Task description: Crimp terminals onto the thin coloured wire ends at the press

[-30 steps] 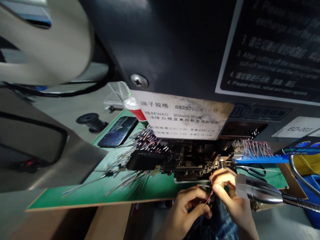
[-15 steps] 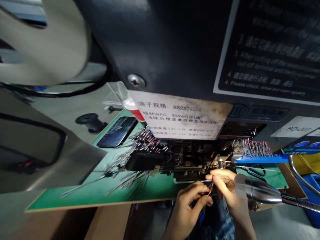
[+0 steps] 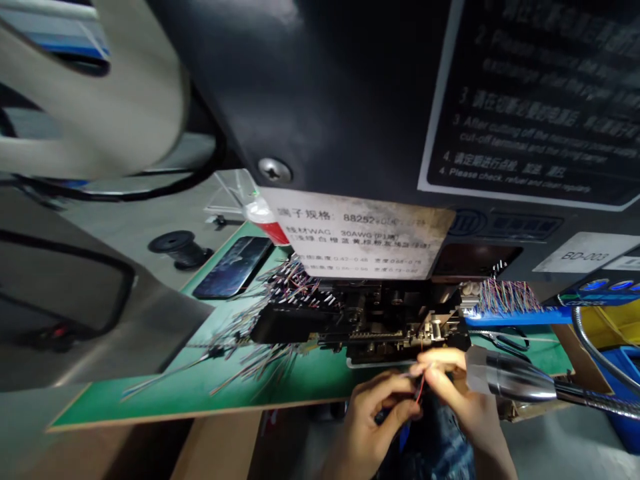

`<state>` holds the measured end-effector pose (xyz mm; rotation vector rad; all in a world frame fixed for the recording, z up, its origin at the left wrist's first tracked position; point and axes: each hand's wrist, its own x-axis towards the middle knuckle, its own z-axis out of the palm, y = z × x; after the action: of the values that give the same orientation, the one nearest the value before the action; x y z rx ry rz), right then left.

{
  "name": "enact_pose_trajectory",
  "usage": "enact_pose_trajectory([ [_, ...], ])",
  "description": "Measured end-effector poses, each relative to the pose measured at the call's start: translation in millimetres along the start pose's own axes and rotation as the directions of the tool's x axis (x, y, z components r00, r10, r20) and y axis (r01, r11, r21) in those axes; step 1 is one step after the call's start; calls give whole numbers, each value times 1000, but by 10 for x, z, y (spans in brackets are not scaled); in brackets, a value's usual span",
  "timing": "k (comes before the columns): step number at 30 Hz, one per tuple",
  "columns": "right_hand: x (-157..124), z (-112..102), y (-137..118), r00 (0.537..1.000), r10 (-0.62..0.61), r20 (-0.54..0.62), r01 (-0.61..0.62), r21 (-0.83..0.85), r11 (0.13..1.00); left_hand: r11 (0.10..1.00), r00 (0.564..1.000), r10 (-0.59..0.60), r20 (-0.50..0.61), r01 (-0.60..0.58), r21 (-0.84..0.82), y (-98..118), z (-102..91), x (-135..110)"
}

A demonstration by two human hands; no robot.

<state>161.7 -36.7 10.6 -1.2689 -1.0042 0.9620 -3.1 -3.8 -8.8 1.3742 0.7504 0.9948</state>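
Thin wires (image 3: 421,388), one of them red, run between my two hands in front of the machine. My left hand (image 3: 383,407) is closed, thumb and fingers pinching the lower part of the wires. My right hand (image 3: 447,380) pinches them higher up, thumb against index finger. Just beyond my right fingertips is the metal tooling of the crimping machine (image 3: 433,330). A chrome gooseneck lamp head (image 3: 520,380) hides part of my right wrist. The wire ends inside my fingers are hidden.
Bundles of cut wires (image 3: 280,353) lie left on the green tabletop (image 3: 150,400), near a phone (image 3: 234,267). Scissors (image 3: 510,339) lie right, below a blue tray (image 3: 530,313) of many wires. The machine's dark housing (image 3: 325,100) fills the upper view. A black spool (image 3: 180,248) stands behind.
My right hand has drawn slightly down and back from the machine's tooling. My left hand still pinches the wires. The view has shifted a little.
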Motion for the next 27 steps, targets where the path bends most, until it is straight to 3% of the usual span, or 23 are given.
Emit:
enact_pose_trajectory([
  [5, -293, -162, 181, 993, -19, 120, -11, 242, 970, 983, 991, 80, 108, -97, 156, 45, -84, -121],
  [9, -371, -210, 350, 991, -26, 133, -26, 372, 928, 963, 958, 127, 257, -181, 200, 55, -11, -96],
  [14, -451, -356, 491, 979, 12, 205, -104, 442, 891, 959, 963, 192, 189, -225, 173, -65, 184, -96],
  [17, -511, -443, 515, 980, 41, 195, -118, 403, 907, 964, 979, 155, 132, -179, 199, -144, 282, -123],
  [21, -505, -612, 429, 989, 36, 145, -77, 289, 954, 976, 981, 121, 153, -146, 163, -172, 419, -113],
  [24, -474, -953, 296, 989, 40, 142, -60, 138, 989, 979, 976, 120, 182, -147, 141, -149, 468, -74],
  [27, -453, -1486, 166, 995, 85, -55, -86, -19, 996, 976, 968, 111, 224, -148, 158, -133, 411, -46],
])
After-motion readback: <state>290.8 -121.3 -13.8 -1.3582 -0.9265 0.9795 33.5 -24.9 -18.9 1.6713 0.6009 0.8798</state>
